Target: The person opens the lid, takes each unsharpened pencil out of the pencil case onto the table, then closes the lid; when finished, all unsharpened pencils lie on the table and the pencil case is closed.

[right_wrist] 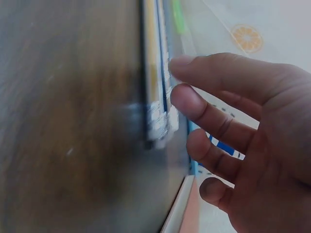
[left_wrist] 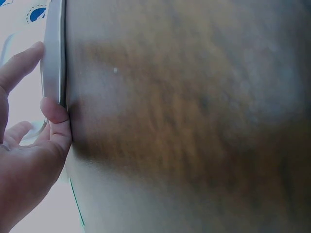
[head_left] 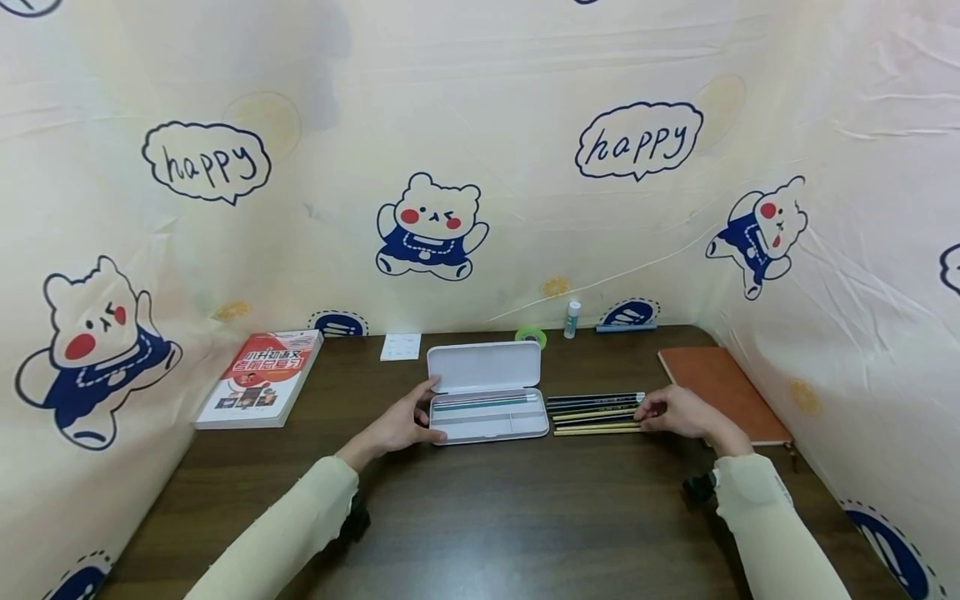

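Note:
A white pencil case [head_left: 491, 432] lies with its lid [head_left: 484, 367] raised, and a few teal and white pencils [head_left: 483, 403] rest in its rear section. My left hand [head_left: 401, 423] holds the case by its left end, thumb at the front corner and fingers farther back; the left wrist view shows the fingers on its side wall [left_wrist: 53, 63]. To the right of the case lies a row of several dark and yellow pencils [head_left: 596, 414]. My right hand [head_left: 684, 412] is at their right ends. In the right wrist view its loosely bent fingers [right_wrist: 189, 102] are beside the pencil ends [right_wrist: 158, 121].
A red and white book [head_left: 262, 379] lies at the left, with a white paper slip [head_left: 401, 347] behind the case. Green tape [head_left: 531, 335], a glue stick [head_left: 572, 320] and a blue pen-like stick [head_left: 626, 327] line the back edge. At the right lies a brown notebook [head_left: 720, 387].

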The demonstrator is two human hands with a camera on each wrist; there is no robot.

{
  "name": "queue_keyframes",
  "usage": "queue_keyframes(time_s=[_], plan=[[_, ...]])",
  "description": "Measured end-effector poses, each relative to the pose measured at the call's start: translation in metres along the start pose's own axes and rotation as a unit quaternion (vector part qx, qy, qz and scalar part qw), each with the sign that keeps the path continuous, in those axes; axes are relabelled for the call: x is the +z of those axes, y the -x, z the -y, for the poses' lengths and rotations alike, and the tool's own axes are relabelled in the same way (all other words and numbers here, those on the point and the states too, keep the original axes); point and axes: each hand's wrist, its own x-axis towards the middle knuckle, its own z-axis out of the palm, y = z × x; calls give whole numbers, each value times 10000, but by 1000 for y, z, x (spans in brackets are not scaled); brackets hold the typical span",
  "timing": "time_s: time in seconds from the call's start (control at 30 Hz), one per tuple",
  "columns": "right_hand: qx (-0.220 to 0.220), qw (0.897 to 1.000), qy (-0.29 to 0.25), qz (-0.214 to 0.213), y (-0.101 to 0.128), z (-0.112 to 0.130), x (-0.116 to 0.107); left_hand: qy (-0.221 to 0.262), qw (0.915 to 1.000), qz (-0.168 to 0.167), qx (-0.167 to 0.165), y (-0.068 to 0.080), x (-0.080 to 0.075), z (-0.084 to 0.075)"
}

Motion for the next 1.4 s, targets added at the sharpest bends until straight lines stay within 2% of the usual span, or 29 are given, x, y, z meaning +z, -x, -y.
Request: queue_keyframes(time_s=[0.33, 0.63, 1.0, 1.4], plan=[[-124, 9994, -147, -300, -22, 36, -5, 46, 10000, -11, 0, -1, 1, 2], [-746, 9965, 10, -367, -53, 76, 7, 96, 10000, 10, -9, -1, 2, 1], [-1151, 9930, 244, -74, -89, 111, 41, 86, 10000, -34, 0, 1, 1, -3], [-877, 9946, 384, 401, -105, 123, 62, 108, 9999, -20, 3, 1, 2, -1]])
